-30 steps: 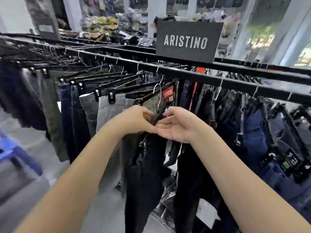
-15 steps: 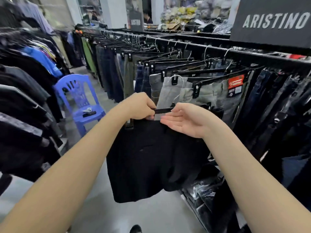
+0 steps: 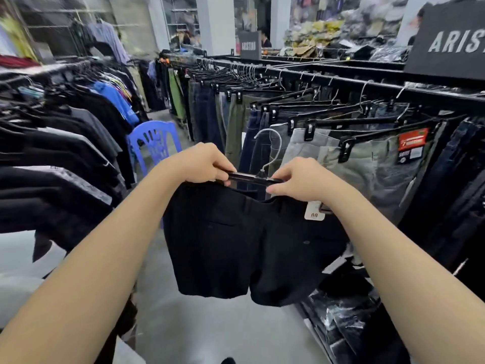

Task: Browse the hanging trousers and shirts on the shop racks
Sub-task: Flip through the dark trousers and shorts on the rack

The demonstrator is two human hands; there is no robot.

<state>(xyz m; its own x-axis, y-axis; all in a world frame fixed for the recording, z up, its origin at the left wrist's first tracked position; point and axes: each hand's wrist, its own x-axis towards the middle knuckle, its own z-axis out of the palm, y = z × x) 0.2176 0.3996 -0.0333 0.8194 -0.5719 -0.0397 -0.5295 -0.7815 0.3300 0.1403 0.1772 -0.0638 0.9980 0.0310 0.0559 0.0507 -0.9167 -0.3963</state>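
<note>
A pair of black shorts (image 3: 236, 243) hangs from a black clip hanger (image 3: 249, 177) with a silver hook, held out over the aisle, off the rack. My left hand (image 3: 202, 164) grips the hanger's left end. My right hand (image 3: 301, 181) grips its right end. A white tag (image 3: 313, 211) dangles at the waistband. The trouser rack (image 3: 367, 88) runs along the right, with grey, olive and denim trousers (image 3: 367, 158) on clip hangers. A rack of dark shirts (image 3: 65, 143) lines the left.
A blue plastic chair (image 3: 154, 143) stands in the grey-floored aisle ahead. Black brand signs (image 3: 451, 40) sit on top of the right rack. Bagged clothes (image 3: 341, 319) lie under the rack at lower right. A person stands far back by the piled stock.
The black shorts came off the rack and now hang spread between both hands over the aisle. My view swung left, and my right hand closed on the hanger's end.
</note>
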